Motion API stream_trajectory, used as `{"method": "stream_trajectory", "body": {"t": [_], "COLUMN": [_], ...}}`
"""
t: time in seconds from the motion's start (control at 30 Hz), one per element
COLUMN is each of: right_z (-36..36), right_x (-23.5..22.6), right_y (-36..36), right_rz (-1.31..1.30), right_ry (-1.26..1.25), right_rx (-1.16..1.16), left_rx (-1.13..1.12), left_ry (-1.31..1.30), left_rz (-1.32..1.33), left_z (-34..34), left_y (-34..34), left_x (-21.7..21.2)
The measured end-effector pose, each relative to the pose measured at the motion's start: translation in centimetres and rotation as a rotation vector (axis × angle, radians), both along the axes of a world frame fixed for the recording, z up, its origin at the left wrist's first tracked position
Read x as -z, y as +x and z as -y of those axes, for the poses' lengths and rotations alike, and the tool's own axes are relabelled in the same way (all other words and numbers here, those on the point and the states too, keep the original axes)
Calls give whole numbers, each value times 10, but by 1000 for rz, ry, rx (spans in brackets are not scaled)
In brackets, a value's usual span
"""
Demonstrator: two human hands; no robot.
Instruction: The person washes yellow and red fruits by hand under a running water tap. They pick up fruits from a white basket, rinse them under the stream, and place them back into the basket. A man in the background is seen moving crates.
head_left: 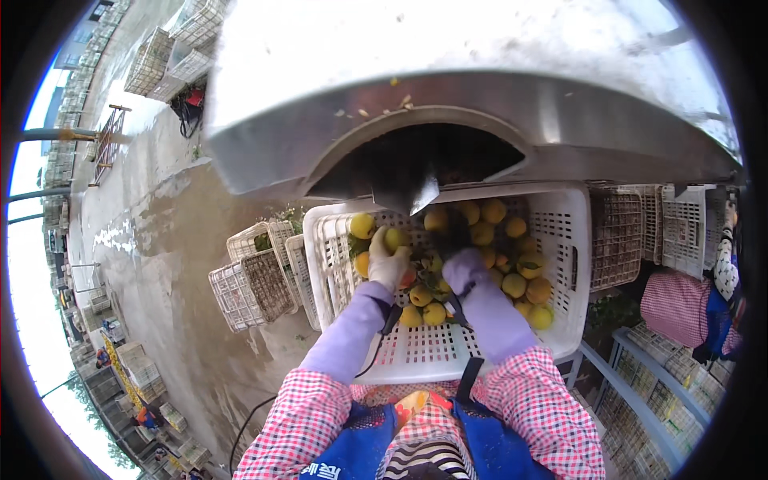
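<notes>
Hands apart, inside white crate (424, 371). Left hand (390, 267) grips yellow-green fruit (396, 238), left of centre, toward far edge; right hand (455, 235) among yellow fruits (493, 211), grip indeterminable.

We seem to be in a fruit-handling yard: crates (150, 62) stand stacked around the wet floor (180, 216), and fruit (539, 290) lies in a basket (424, 374) by a metal worktop (560, 108).

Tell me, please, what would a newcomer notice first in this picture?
Most striking is the white crate near the middle, with yellow and orange fruit inside and the left hand on a yellow-green fruit. Above it in the picture, a metal surface has a dark arched opening. Checked sleeves fill the lower part.
</notes>
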State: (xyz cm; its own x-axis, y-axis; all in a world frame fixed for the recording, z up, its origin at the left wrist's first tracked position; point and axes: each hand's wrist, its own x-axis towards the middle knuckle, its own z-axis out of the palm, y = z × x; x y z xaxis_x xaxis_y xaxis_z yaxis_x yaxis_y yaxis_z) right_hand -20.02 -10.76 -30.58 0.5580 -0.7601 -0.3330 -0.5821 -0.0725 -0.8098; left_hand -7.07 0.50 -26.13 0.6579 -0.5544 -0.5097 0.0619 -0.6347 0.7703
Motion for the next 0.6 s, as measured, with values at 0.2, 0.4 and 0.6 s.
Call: {"method": "stream_trajectory", "body": {"t": [0.2, 0.4, 0.6], "right_z": [-42, -68, -59], "right_x": [-177, -237, -294], "right_y": [-26, -8, 14], "right_rz": [326, 697, 554], "right_ry": [-374, -59, -289], "right_rx": [-137, 128, 107], "left_rx": [-224, 36, 43], "left_ry": [-512, -732, -801], "left_rz": [-681, -561, -501], "left_z": [-33, -56, -42], "left_y": [0, 25, 30], "left_x": [-161, -244, -293]}}
